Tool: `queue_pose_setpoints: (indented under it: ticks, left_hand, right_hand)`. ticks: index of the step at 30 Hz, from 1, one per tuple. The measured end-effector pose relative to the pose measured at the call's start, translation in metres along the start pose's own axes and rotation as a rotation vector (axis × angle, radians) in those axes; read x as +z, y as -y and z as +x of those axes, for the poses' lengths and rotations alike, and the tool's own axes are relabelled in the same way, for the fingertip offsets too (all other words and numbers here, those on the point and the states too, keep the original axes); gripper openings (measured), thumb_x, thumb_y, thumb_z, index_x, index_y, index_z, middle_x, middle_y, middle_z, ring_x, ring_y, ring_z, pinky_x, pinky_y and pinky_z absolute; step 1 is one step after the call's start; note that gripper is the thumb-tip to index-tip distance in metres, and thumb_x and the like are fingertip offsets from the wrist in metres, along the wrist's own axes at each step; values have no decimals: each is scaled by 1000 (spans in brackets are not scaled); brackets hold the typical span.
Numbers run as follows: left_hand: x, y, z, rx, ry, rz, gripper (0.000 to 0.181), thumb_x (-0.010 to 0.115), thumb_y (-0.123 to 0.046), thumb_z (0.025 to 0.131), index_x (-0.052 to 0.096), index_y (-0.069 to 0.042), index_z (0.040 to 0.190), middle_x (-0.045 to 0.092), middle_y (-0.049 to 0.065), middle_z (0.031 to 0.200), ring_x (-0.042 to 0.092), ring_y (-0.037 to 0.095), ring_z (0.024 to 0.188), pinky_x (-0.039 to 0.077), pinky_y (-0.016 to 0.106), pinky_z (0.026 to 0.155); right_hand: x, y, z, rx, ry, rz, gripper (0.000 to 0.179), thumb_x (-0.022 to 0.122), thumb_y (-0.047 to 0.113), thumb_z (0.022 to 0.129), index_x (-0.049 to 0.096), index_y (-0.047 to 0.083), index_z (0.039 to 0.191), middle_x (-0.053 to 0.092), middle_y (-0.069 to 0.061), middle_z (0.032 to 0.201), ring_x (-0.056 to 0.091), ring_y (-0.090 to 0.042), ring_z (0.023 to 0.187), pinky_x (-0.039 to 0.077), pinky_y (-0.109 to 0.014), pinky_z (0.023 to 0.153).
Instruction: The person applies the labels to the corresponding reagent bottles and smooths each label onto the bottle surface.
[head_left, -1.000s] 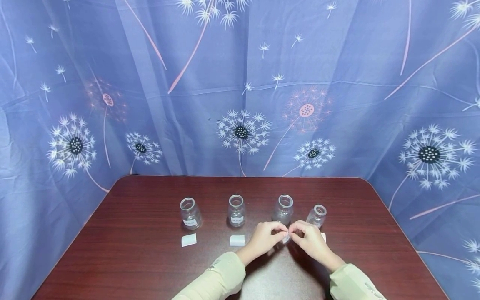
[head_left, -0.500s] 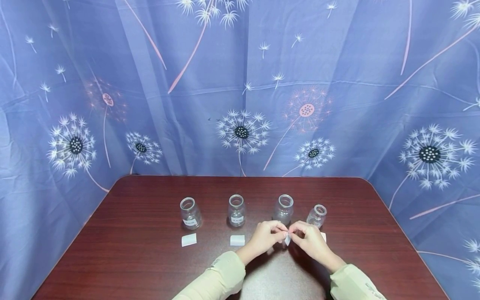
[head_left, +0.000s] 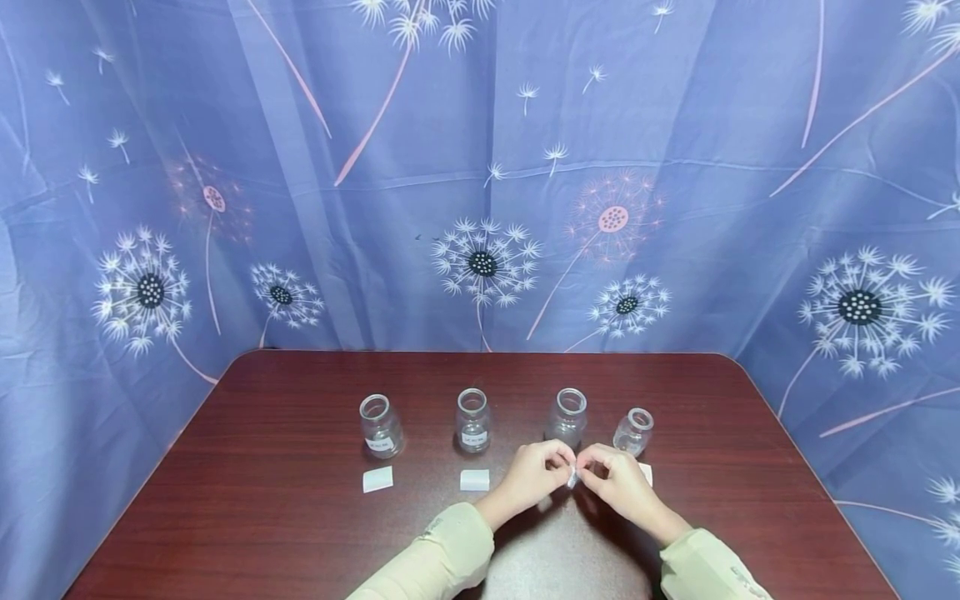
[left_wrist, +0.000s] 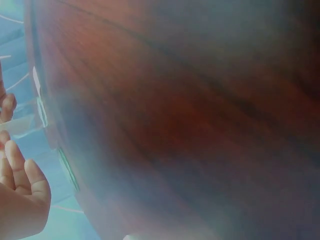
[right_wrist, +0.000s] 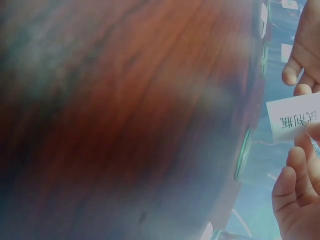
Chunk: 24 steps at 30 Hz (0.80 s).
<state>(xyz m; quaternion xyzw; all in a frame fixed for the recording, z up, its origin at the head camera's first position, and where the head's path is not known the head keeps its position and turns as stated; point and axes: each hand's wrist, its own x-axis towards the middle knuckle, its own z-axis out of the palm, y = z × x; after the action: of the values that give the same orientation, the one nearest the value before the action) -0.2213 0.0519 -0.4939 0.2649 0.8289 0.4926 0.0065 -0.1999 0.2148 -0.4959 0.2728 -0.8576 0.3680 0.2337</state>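
Observation:
A small white printed label [right_wrist: 292, 120] is between my two hands in front of the third jar from the left, a clear glass jar [head_left: 567, 412]. My left hand [head_left: 534, 473] pinches it from one side with thumb and fingertips, and my right hand [head_left: 618, 482] pinches it from the other. Black characters show on the label in the right wrist view. Only a sliver of it shows between the fingertips in the head view. The other fingers of the right hand [right_wrist: 302, 195] are loosely bent.
Two glass jars with labels stuck on, the left jar [head_left: 381, 427] and the second jar [head_left: 473, 423], stand in the row. White paper slips [head_left: 377, 479] [head_left: 475, 480] lie before them. A smaller jar [head_left: 634, 429] stands at right, behind another slip [head_left: 647, 473]. The table [head_left: 300, 533] is dark red wood.
The label between the fingertips has turned: it hung lower and more visible half a second ago and now shows less. Both hands have stayed nearly in place.

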Motion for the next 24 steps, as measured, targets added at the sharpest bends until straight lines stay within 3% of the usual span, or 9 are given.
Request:
queue_pose_setpoints:
  ticks: [3, 12, 19, 24]
  left_hand:
    - [0, 0, 0, 22, -3, 25, 9, 60, -5, 70, 63, -10, 76, 64, 1, 66, 50, -4, 57, 41, 10, 58]
    - [0, 4, 0, -26, 18, 90, 12, 59, -8, 71, 68, -12, 78, 65, -5, 70, 46, -6, 60, 38, 10, 57]
    - [1, 5, 1, -35, -46, 110, 13, 58, -6, 73, 68, -11, 80, 63, -2, 67, 42, -5, 55, 36, 9, 52]
    - [2, 5, 1, -13, -103, 135, 12, 60, -4, 73, 67, -12, 79, 64, -3, 67, 44, -4, 55, 35, 9, 52]
  right_hand:
    - [-1, 0, 0, -4, 9, 9, 26, 68, -10, 60, 58, 12, 69, 56, 7, 66, 43, 5, 59, 37, -16, 50]
    - [-8, 1, 0, 45, 46, 41, 28, 68, -9, 61, 57, 15, 68, 57, 3, 73, 43, 4, 61, 37, -16, 49]
    - [-15, -1, 1, 115, 45, 55, 24, 67, -9, 63, 58, 12, 69, 61, -6, 78, 46, 4, 63, 38, -17, 50]
    - [-20, 0, 2, 199, 48, 71, 24, 65, -8, 68, 56, 14, 70, 64, -3, 76, 43, 5, 57, 37, -18, 48]
